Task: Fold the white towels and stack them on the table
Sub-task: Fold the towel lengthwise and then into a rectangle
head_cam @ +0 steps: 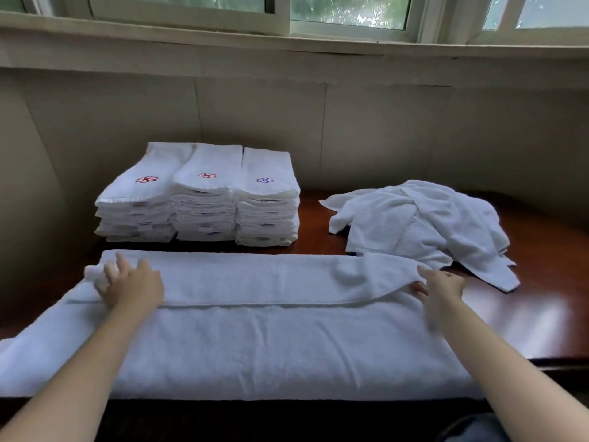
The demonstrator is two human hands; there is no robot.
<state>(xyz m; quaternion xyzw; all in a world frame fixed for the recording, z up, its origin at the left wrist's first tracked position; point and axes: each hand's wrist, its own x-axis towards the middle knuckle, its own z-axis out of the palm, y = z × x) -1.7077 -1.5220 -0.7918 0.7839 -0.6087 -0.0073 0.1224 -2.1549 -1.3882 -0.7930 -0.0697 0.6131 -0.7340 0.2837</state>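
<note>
In the head view, the big white towel (271,339) lies flat across the near side of the table (541,301). Its far edge is turned over toward you, so a long flap (255,282) lies on top of the far half. Your left hand (134,287) is on the left end of the flap. It is blurred, so I cannot tell if it grips the cloth or only presses it. Your right hand (441,287) pinches the right end of the flap, thumb on top and a finger under. The cloth is lifted a little there.

I think you are making the first long fold. To do it well, hold both ends the same way and pull them gently apart so the flap goes tight. Lay its edge down in one straight line from left to right. Then smooth the bump near your right hand with a flat palm.

Three stacks of folded towels (204,202) stand at the far left. A heap of loose towels (420,224) waits at the far right. Its near corner is just beside your right hand, so mind you don't drag it along.
</note>
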